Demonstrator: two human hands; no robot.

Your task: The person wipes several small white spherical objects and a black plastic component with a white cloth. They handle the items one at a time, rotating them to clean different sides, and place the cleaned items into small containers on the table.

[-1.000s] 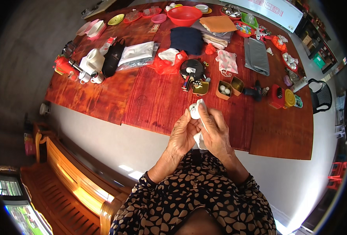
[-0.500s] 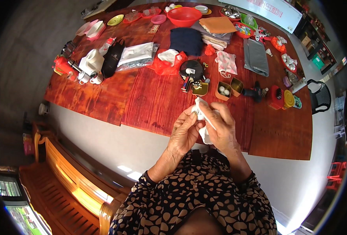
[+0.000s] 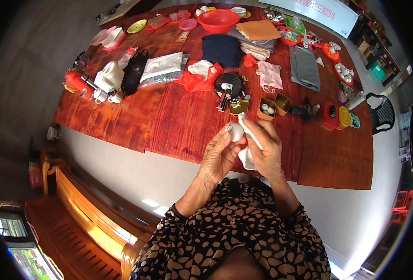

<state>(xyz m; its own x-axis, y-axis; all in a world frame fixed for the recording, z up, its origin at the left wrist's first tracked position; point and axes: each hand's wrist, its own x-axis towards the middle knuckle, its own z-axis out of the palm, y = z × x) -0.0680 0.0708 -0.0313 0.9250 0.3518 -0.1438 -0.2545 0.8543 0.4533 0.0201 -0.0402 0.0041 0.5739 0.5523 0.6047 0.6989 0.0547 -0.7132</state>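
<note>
Left hand [image 3: 219, 154], fingers curled, pinches a white ball [image 3: 236, 133], seen against the wooden table [image 3: 183, 128]; right hand [image 3: 266, 147], fingers slanted leftward, grips a white cloth [image 3: 247, 160] just beside the ball.

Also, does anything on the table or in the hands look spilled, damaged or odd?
Nothing looks spilled or damaged. The red plastic bag looks untidy: it lies crumpled near the folded blue cloth. The left hand holds a round white object, the right hand a white cloth.

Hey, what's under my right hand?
A white cloth, showing past your right hand at both ends. The hand covers its middle, so anything there can't be seen.
</note>
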